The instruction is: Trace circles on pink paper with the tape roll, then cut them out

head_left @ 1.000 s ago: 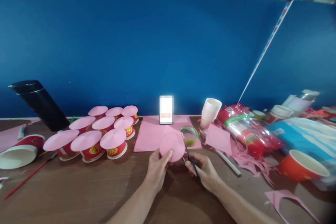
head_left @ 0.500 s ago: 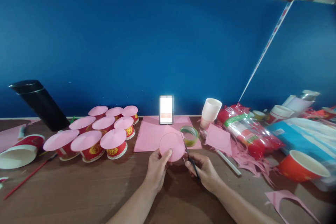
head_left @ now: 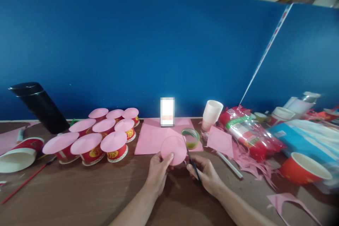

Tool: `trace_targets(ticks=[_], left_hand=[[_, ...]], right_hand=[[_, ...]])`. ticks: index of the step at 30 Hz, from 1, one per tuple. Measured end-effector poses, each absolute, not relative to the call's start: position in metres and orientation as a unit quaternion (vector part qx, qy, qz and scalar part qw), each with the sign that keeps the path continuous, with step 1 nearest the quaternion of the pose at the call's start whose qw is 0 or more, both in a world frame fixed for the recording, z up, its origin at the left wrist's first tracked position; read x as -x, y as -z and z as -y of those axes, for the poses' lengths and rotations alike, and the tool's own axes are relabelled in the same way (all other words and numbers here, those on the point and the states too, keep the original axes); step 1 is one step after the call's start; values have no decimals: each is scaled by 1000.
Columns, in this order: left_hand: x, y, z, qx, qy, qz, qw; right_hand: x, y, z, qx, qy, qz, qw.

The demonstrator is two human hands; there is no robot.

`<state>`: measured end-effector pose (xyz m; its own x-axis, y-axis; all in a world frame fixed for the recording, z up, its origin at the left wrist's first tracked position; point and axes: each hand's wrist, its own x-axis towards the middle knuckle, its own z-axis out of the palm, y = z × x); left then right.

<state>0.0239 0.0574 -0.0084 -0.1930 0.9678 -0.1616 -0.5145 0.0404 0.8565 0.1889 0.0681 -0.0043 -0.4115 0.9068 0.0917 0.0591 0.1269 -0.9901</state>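
Note:
Between the thumb and fingers of my left hand [head_left: 159,171] is a pink paper disc [head_left: 175,148], tilted up to face me. My right hand [head_left: 205,173] grips a pair of dark scissors [head_left: 195,170], whose blades point up along the disc's right edge. Whether the blades touch the paper I cannot tell. Just behind the disc, a roll of green tape [head_left: 195,144] lies on a stack of pink paper sheets [head_left: 148,136]. A pink square with a circle drawn on it [head_left: 219,141] rests to the right of the tape.
Several red cups topped with pink paper discs [head_left: 113,141] stand at left, near a black bottle [head_left: 39,107] and a red brush [head_left: 26,185]. A phone-like screen [head_left: 167,112] stands behind. Right are stacked white cups [head_left: 212,113], a red package [head_left: 249,130], pink scraps [head_left: 254,166] and an orange cup [head_left: 302,169].
The whole view has shifted slightly, with everything sitting a little lower. My hands, the disc and the scissors keep nearly the same pose.

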Motion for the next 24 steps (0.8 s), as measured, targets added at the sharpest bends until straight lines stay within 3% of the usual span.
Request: trace_targets(ticks=[24], left_hand=[[-23,10,-58,-264,-643,-435,573]], right_hand=[[-189,7,-70,376,-542,641,392]])
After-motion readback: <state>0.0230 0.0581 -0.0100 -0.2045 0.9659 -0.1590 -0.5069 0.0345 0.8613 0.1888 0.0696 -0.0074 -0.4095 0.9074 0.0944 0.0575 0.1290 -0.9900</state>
